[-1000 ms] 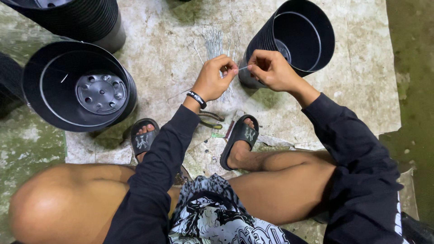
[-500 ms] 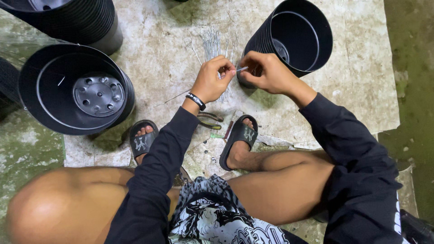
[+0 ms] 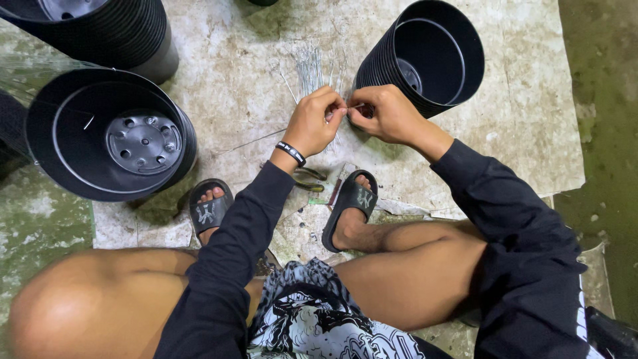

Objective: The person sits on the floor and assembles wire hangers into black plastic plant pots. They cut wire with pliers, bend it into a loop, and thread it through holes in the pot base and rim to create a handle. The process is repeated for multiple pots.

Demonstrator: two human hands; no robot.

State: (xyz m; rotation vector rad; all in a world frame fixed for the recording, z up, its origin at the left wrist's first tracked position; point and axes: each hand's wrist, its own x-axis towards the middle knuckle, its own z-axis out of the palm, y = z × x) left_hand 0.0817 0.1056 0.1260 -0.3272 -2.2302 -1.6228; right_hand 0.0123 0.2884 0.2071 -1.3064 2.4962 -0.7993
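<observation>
Pinching a short wire (image 3: 353, 106) between them, the left hand (image 3: 318, 123) and right hand (image 3: 389, 114) meet just above the sheet (image 3: 525, 119) on the floor. Both hands are closed on the wire with thumb and forefinger, the remaining fingers curled; the wire spans the small gap between the fingertips. The step in hand appears to be shaping or twisting a single wire drawn from the loose bundle (image 3: 312, 66) lying just beyond the hands. The next move would likely call for a fine turn of the fingers with the wire gripped firmly at both ends, since it is thin and could slip.

A stack of black pots (image 3: 432, 60) lies on its side, touching or just beside the right hand, limiting travel to that side. A second pot (image 3: 109, 136) lies well apart on the left, and a third stack (image 3: 113, 30) sits at the upper left edge. Pliers (image 3: 307, 178) lie near the left wrist, between the sandalled feet (image 3: 349, 206). Open room remains ahead of the bundle and on the bare sheet to the right of the pots.
</observation>
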